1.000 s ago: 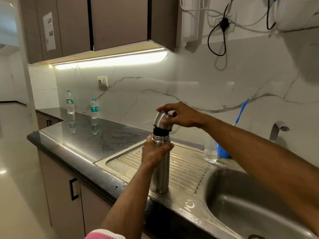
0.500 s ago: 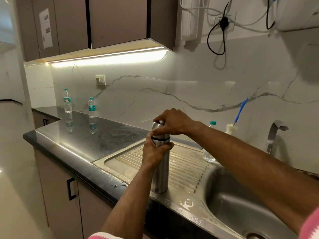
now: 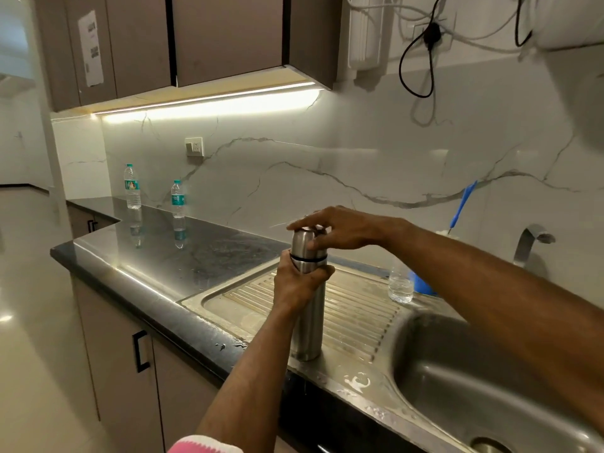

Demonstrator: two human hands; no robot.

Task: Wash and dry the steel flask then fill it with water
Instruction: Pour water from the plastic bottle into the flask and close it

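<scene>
I see the steel flask [image 3: 307, 315] standing upright on the ribbed draining board [image 3: 359, 308] of the sink [image 3: 457, 380], close to the front edge of the dark tabletop [image 3: 183, 256]. My left hand [image 3: 295, 282] wraps around the flask just under the black ring, fingers curled about the body. My right hand [image 3: 340, 228] sits on the cap [image 3: 302, 241], fingers curled over its top and thumb against its side. The cap sits on the flask's neck. Behind my right arm a clear plastic bottle [image 3: 400, 287] stands beside a blue holder [image 3: 423, 284] with a blue-handled brush [image 3: 462, 204]. Two labelled water bottles [image 3: 132, 188] stand far left against the wall. The tap [image 3: 531, 241] curves up behind the basin.
</scene>
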